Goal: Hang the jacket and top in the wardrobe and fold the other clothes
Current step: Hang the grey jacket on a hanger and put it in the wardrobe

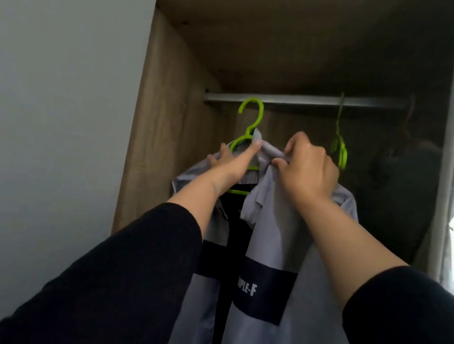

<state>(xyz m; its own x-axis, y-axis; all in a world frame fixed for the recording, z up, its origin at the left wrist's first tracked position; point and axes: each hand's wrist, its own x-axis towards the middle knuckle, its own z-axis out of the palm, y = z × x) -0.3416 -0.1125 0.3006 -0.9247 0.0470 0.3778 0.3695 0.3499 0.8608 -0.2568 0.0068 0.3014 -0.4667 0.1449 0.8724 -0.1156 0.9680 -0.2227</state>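
We hold the grey jacket (pixel 272 237) on a green hanger (pixel 247 133) just below the wardrobe (pixel 161 132) rail (pixel 304 101). Our left hand (pixel 233 161) grips its shoulder; our right hand (pixel 305 169) pinches the collar.

Head view, angled up, close.
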